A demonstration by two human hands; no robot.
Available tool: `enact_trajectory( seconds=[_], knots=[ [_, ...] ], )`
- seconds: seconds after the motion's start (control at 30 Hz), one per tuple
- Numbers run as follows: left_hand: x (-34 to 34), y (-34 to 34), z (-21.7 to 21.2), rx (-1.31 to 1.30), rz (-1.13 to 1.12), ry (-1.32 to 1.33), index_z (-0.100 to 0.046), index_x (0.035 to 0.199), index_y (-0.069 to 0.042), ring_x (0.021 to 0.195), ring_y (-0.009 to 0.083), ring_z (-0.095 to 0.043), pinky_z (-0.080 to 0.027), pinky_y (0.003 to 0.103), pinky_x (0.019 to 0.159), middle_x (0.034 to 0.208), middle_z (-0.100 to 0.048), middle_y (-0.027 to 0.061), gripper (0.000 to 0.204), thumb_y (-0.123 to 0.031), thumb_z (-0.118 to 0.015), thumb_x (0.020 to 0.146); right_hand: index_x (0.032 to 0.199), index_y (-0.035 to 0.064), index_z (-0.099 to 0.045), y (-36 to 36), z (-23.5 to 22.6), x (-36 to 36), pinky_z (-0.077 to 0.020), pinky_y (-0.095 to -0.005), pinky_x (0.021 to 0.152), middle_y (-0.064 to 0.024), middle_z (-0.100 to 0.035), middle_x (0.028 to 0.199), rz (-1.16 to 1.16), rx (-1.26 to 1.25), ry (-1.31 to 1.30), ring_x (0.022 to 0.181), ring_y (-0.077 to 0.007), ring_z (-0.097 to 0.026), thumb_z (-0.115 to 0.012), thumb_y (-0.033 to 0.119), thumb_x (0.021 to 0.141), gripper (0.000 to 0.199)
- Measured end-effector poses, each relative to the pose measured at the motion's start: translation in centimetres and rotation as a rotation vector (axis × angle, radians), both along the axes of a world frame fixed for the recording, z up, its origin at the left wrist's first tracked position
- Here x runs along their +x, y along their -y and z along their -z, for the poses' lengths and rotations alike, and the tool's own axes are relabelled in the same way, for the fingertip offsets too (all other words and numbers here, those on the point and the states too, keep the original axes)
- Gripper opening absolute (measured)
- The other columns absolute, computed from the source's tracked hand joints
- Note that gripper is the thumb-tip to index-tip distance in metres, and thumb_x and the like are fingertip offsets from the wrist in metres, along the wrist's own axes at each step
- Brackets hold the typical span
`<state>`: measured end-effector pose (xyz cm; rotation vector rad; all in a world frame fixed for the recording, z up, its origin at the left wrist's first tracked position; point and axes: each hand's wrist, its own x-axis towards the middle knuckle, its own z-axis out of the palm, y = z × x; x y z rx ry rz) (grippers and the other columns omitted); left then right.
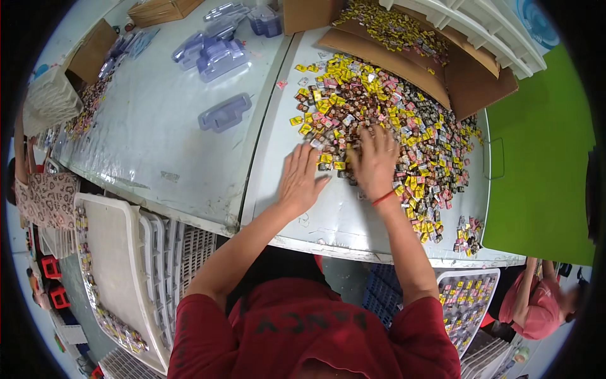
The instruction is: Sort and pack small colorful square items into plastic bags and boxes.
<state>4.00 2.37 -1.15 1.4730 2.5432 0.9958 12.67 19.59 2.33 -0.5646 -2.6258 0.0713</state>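
Note:
A wide heap of small, flat, coloured pieces [416, 145] in yellow, brown, pink and black covers much of the white table; they look like tiny printed packets, too small to name surely. My left hand [300, 180] lies at the heap's left edge, fingers stretched out and thumb apart, beside a few yellow and dark pieces. Over the near middle of the heap, my right hand [377, 163] spreads its fingers down among the pieces, a red string at its wrist. Neither hand visibly grips anything, though the right fingertips are partly lost among the pieces.
An open cardboard box [385, 63] with more pieces lies at the heap's far side, below a white plastic crate [473, 31]. Clear plastic trays [221, 60] sit at the far left, with one tray [225, 112] nearer. White racks [113, 271] stand lower left. Other people work at both sides.

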Motion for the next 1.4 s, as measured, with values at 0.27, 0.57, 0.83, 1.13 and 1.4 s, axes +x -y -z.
enact_trajectory(
  seconds=[0.27,0.57,0.83,1.13,1.4],
  knots=[
    [-1.1,1.9,0.7,0.083,0.077,-0.061,-0.044,0.13,-0.001,0.13,0.042,-0.031,-0.027,0.052,0.106,0.139,-0.035,0.0228,0.063,-0.028,-0.069,0.078,0.146,0.0264,-0.03,-5.3,4.0,-2.6,-0.0224,-0.0644,0.103,-0.0109,-0.03,0.149,0.246,0.161,0.18,0.136,-0.0413,-0.026,-0.043,0.049,0.094,0.057],
    [-16.7,11.2,0.1,-0.086,-0.219,-0.384,-0.062,0.102,-0.007,0.105,0.0311,-0.052,-0.042,0.044,0.09,0.112,-0.057,0.0119,0.033,-0.021,-0.072,0.074,0.14,0.0127,-0.038,5.7,2.6,-0.8,-0.0225,-0.0583,0.105,-0.0197,-0.03,0.146,0.064,0.141,0.024,0.132,-0.0427,-0.029,-0.058,0.04,0.089,0.061],
    [-21.1,10.8,-0.5,-0.258,-0.101,-0.25,-0.069,0.074,-0.014,0.095,0.0277,-0.058,-0.047,0.041,0.081,0.087,-0.066,0.0061,0.013,-0.027,-0.065,0.076,0.135,0.0039,-0.042,15.5,1.7,3.3,-0.0263,-0.0506,0.106,-0.0239,-0.035,0.141,-0.191,-0.079,0.107,0.13,-0.0416,-0.033,-0.066,0.018,0.083,0.058],
    [-22.9,10.9,0.1,-0.391,0.072,-0.309,-0.065,0.089,-0.011,0.102,0.0305,-0.056,-0.047,0.042,0.088,0.095,-0.064,0.0079,0.024,-0.023,-0.044,0.091,0.118,-0.0003,-0.055,17.2,4.0,3.9,-0.0371,-0.045,0.1,-0.0223,-0.048,0.127,-0.127,-0.12,-0.026,0.118,-0.0393,-0.045,-0.061,0.009,0.083,0.037],
    [-23.2,10.6,0.9,-0.114,0.073,-0.506,-0.064,0.078,-0.007,0.088,0.0315,-0.062,-0.051,0.044,0.073,0.084,-0.064,0.0114,0.008,-0.009,-0.056,0.078,0.111,-0.0002,-0.056,17.5,2.4,4.3,-0.0404,-0.0443,0.095,-0.0198,-0.052,0.119,-0.069,-0.169,-0.111,0.114,-0.0386,-0.048,-0.064,0.007,0.08,0.033]
  ],
)
